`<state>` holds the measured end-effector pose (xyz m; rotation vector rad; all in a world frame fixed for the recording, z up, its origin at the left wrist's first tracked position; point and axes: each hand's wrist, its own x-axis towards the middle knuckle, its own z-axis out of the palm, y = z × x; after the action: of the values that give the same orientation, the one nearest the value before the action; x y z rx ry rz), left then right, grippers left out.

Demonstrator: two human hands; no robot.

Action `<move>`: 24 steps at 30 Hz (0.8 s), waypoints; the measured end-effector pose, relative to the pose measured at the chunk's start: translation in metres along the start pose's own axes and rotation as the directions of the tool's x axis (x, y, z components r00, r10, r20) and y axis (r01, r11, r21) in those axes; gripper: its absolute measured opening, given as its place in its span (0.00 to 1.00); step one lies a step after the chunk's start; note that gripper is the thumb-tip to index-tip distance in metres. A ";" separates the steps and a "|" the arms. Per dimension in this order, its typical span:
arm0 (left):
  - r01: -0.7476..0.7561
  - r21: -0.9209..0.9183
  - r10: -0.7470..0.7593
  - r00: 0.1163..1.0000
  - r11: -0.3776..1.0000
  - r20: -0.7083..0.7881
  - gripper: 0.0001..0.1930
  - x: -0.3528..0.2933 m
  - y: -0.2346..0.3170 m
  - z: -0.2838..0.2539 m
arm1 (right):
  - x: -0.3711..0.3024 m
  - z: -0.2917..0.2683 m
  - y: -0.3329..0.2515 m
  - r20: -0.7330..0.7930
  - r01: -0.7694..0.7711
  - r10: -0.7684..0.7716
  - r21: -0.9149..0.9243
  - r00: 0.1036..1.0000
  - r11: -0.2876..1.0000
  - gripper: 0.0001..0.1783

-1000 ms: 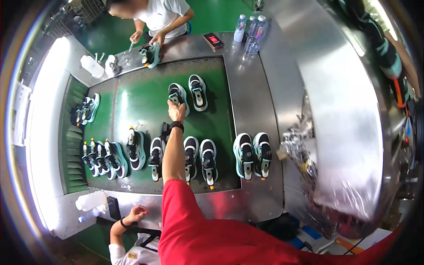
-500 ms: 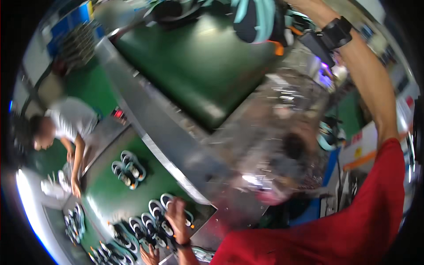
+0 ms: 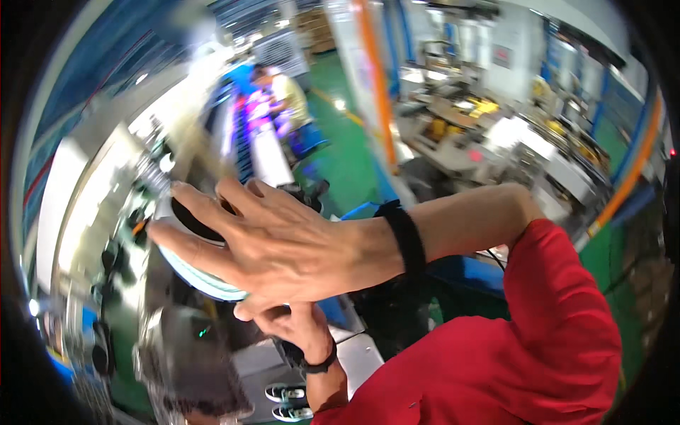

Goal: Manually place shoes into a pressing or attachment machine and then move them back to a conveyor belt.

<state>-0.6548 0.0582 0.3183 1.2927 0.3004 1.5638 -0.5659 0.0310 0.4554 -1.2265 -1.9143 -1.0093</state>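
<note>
My right hand (image 3: 283, 244), with a dark band at the wrist, reaches in from the right across the middle of the view. Its fingers spread over a shoe (image 3: 202, 280) with a pale mint and white sole edge and a dark upper, and grip it. The hand covers much of the shoe. Just below, my left hand (image 3: 301, 327) has its fingers curled up against the shoe's near end. Its fingertips are partly hidden behind my right hand.
A pair of dark and white shoes (image 3: 287, 412) lies below my left hand. More shoes (image 3: 103, 347) stand along a line at the left. A blurred grey machine (image 3: 188, 354) is close by. Farther off, a person in a yellow top (image 3: 289, 99) sits by purple light. Orange posts (image 3: 379, 92) rise beyond.
The view has swung away from the green belts. My right hand, earlier raised at the top with a shoe, is now central; my left hand has come from above the belt's shoes to meet it.
</note>
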 end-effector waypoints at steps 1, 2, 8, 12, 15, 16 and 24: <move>0.196 -0.222 -0.202 0.979 0.955 -0.005 0.26 -0.016 0.001 0.038 | -0.024 -0.027 0.016 0.079 -0.135 0.137 -0.040 0.987 0.990 0.57; 0.237 -0.315 -0.208 0.970 0.919 0.122 0.24 -0.028 -0.014 0.058 | -0.056 -0.045 0.033 -0.027 -0.155 0.154 -0.054 0.988 0.986 0.51; 0.707 -0.407 -0.460 0.694 0.578 0.553 0.24 -0.129 -0.060 0.207 | -0.296 -0.206 0.076 0.135 -0.792 0.915 0.558 0.380 0.247 0.44; 0.769 -0.124 -0.452 0.489 0.627 0.746 0.22 -0.221 -0.076 0.307 | -0.419 -0.258 0.082 0.097 -0.755 0.988 0.655 0.120 0.028 0.40; 0.816 0.037 -0.501 0.318 0.577 0.805 0.29 -0.278 -0.091 0.365 | -0.473 -0.309 0.078 0.042 -0.688 0.978 0.704 -0.205 -0.175 0.37; 0.797 0.086 -0.476 0.266 0.598 0.838 0.31 -0.298 -0.096 0.386 | -0.491 -0.327 0.074 -0.080 -0.735 0.968 0.666 -0.238 -0.126 0.36; 0.605 0.456 -0.536 -0.058 0.653 0.843 0.42 -0.392 -0.223 0.564 | -0.626 -0.425 0.045 -0.522 -0.734 0.638 0.672 -0.566 -0.101 0.32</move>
<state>-0.1117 -0.3867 0.1517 1.5301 -0.0411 -0.1915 -0.2541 -0.5938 0.1607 -1.2726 0.3972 -0.4401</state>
